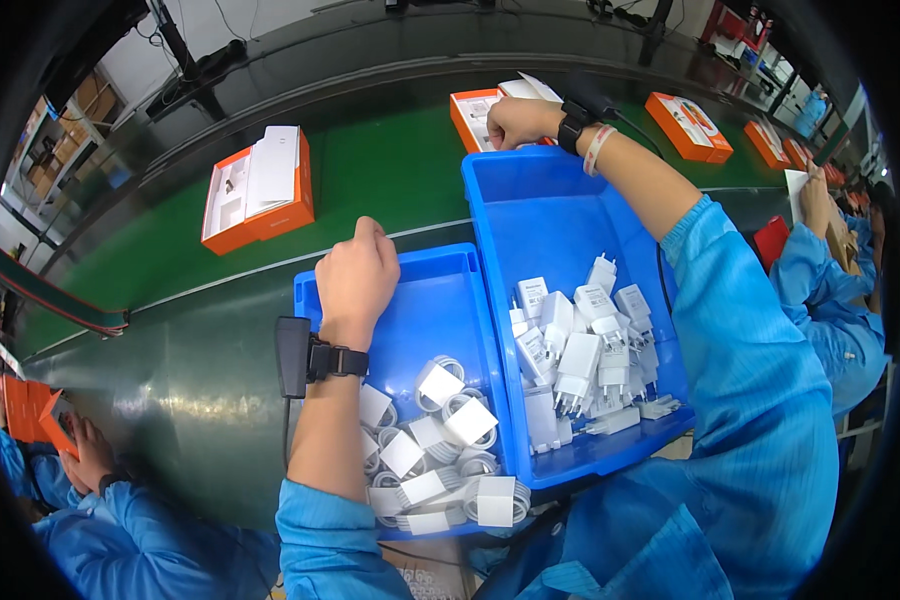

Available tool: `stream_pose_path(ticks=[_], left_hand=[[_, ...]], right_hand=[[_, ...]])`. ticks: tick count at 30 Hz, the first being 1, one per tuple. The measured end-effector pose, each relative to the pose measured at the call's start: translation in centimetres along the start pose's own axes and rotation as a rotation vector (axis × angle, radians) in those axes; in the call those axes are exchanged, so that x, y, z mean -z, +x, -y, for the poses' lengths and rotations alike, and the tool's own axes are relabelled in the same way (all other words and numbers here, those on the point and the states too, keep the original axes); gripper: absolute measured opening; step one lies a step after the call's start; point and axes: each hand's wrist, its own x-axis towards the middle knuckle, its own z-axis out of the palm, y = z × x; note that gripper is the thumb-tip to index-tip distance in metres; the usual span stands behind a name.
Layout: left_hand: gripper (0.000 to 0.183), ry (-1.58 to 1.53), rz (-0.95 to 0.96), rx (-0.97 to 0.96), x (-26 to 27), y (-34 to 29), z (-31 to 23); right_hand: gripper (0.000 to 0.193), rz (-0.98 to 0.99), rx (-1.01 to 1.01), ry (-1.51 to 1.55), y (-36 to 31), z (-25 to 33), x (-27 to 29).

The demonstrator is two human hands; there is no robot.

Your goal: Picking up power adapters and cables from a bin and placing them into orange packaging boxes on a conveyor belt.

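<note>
My left hand [358, 272] hovers over the far rim of the left blue bin [440, 262], its fingers curled closed; whatever they may hold is hidden. In that bin lie several coiled white cables [448, 440] with white paper bands. Beside it, the right blue bin [540, 205] holds a heap of white charger plugs [577, 365]. My right hand [522, 122] reaches past this bin's far edge to an orange box [467, 112] with a white inside and a raised white flap. Its fingers are bent down at the box, their tips out of sight.
A green conveyor belt [390, 185] runs across behind the bins. On it stand an open orange box [295, 212] at left and another orange box [688, 128] at right, with more beyond. Co-workers' hands show at far left [92, 455] and far right [816, 200].
</note>
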Motion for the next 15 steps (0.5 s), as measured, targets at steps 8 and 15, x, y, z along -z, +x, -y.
stream_pose_path(ticks=[8, 15], left_hand=[[0.017, 0.013, -0.049, -0.035, -0.3, 0.1, 0.6], [0.019, 0.016, 0.001, -0.016, -0.5, 0.1, 0.4]], right_hand=[[0.018, -0.451, 0.129, -0.004, -2.3, 0.5, 0.3], [0.033, 0.260, 0.338, -0.058, -17.3, 8.1, 0.0]])
